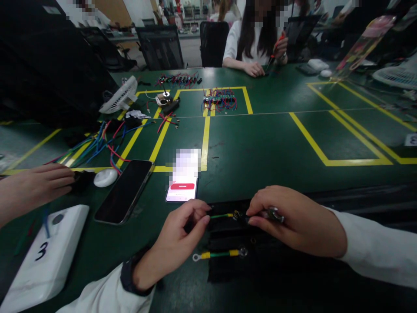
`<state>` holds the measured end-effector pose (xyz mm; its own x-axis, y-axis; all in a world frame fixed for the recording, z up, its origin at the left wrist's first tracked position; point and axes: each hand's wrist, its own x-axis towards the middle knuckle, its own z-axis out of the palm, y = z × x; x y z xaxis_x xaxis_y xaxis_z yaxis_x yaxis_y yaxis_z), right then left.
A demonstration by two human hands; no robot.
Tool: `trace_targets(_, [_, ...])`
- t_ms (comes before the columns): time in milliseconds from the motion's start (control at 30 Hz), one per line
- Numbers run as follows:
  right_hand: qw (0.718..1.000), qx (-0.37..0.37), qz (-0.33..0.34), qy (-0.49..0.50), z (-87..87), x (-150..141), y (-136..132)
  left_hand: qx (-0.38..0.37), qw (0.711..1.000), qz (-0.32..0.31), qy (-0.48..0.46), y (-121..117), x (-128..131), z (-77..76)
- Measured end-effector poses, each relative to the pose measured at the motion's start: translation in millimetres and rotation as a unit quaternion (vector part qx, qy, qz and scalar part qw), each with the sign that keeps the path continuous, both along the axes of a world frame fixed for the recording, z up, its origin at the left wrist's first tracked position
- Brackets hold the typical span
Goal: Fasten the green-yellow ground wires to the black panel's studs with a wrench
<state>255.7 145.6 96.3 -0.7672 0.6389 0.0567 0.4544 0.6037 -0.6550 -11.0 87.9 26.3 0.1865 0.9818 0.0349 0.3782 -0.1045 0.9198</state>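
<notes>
My left hand (182, 234) has thumb and fingertips pinched together on the near end of a short green wire (222, 216). The wire's far end carries a yellow sleeve and meets a fastening point on a black panel (228, 269). Beside that point, my right hand (283, 217) closes its fingers round a shiny metal tool (274, 214), mostly hidden in the palm, so its kind is unclear. Closer to me, a second green wire with yellow sleeves and ring terminals (220, 254) lies on the panel, one ring overhanging its left edge.
Left of me lie a lit phone (183, 193), a dark phone (125, 191), a white round object (106, 178) and a white case marked 3 (48, 256). Another person's hand (48, 187) reaches in by loose wires (112, 143). Across the table sits a co-worker (254, 43) holding an orange-handled tool.
</notes>
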Motion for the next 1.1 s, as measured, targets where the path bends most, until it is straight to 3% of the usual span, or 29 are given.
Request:
trace_targets(300, [0.997,-0.041,0.065,0.002,11.0,-6,12,0.007,1.0,0.0,0.005,-3,-3,-2.2])
trace_targets(567, [0.998,-0.02,-0.037,0.043,6.8,6,7,0.006,1.0,-0.004,0.006,-1,-5,-4.4])
trace_targets(800, [0.999,0.002,-0.027,0.022,-3.9,4,0,0.007,1.0,0.0,0.004,-1,-3,-1.2])
trace_targets(1100, [1.0,-0.007,0.005,0.006,1.0,0,3,0.003,1.0,0.008,-0.001,0,1,2.4])
